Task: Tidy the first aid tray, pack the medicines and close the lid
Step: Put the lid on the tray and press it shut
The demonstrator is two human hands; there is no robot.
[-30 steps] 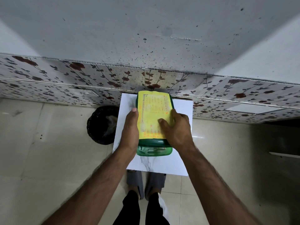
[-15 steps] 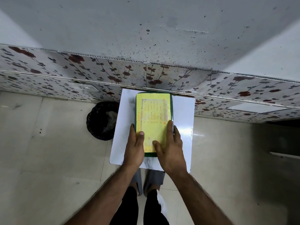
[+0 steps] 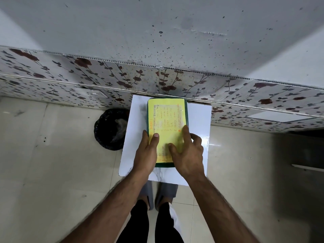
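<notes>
The green first aid box (image 3: 164,165) stands on a small white table (image 3: 198,120), its far end against the wall. Its lid (image 3: 166,116) lies flat and carries a yellow sheet with printed writing. The contents are hidden under it. My left hand (image 3: 146,153) holds the box's front left corner, thumb on the yellow sheet and fingers down the side. My right hand (image 3: 187,155) rests on the front right part of the lid, thumb and forefinger on top, the other fingers curled over the right edge.
A black bin (image 3: 110,128) with a plastic liner stands on the floor just left of the table. A wall with a floral panel (image 3: 87,81) runs behind the table. My feet in grey slippers (image 3: 149,192) stand under the table's front edge on pale floor tiles.
Both hands have slid back from the middle of the lid to its front end. The box's green front face no longer shows, and the lid now looks flat.
</notes>
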